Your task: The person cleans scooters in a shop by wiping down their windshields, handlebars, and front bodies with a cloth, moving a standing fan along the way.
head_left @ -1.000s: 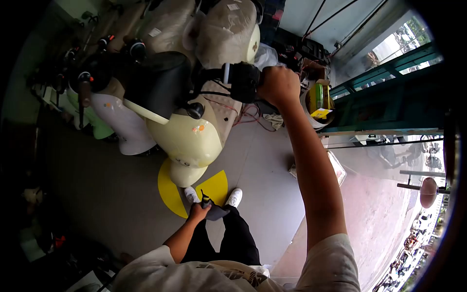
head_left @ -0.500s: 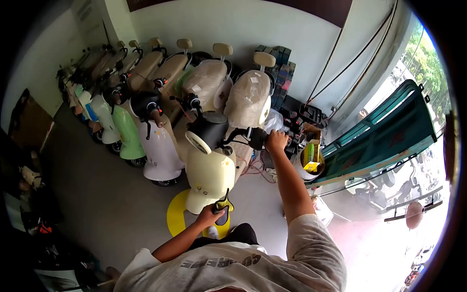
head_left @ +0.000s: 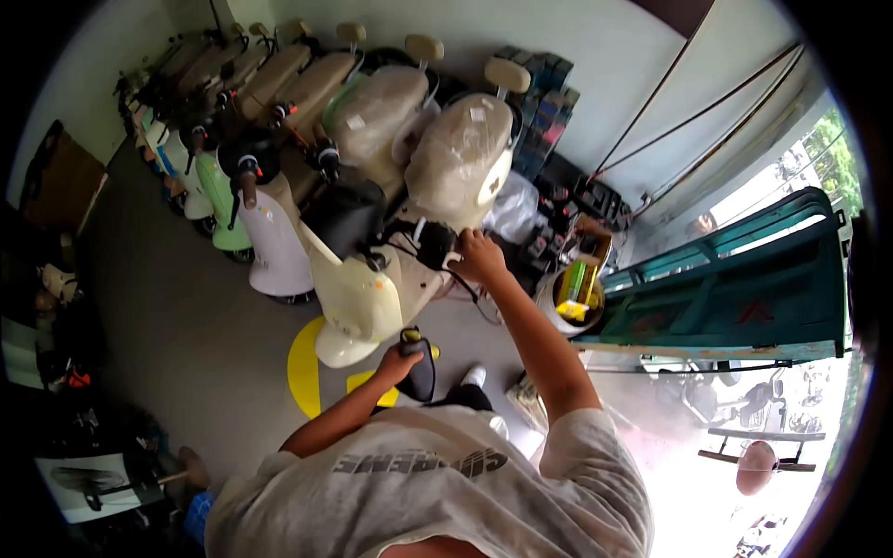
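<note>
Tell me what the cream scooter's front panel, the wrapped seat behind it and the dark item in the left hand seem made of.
Front panel: probably plastic; smooth, glossy highlights. Wrapped seat: beige, perhaps leatherette, under clear plastic film that wrinkles and glints. Dark item in the left hand: dull, perhaps rubber or fabric; blur leaves it open.

Upside-down lettering [head_left: 419, 462] reading "SUPREME" across the pale T-shirt [head_left: 423, 507]

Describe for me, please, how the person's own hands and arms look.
The left hand and right hand are bare, with no gloves visible. Both forearms are uncovered below the short sleeves of a pale grey T-shirt, which has dark block lettering across its chest.
</note>
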`<action>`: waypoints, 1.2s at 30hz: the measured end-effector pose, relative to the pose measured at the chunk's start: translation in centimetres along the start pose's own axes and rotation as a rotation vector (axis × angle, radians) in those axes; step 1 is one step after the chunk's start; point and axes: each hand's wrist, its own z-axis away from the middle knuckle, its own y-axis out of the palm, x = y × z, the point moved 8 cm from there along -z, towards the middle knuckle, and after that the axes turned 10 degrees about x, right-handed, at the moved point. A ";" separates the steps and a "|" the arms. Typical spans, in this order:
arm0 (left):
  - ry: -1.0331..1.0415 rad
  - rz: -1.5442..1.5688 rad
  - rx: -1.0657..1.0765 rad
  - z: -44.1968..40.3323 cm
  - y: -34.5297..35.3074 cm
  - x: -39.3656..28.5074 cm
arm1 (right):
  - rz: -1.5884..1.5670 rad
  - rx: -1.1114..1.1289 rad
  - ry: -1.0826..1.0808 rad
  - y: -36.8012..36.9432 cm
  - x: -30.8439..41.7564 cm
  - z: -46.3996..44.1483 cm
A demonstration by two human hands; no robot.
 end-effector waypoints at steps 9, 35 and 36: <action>0.011 -0.076 0.230 -5.5 13.1 -11.3 | -0.605 -0.321 -0.323 -3.8 -2.6 13.4; 0.277 0.448 0.490 -20.0 15.8 -32.4 | -0.477 -0.333 0.021 -16.5 -14.8 8.9; 0.247 0.464 0.465 -20.9 15.5 -31.7 | -0.494 -0.274 0.011 -16.5 -14.9 7.7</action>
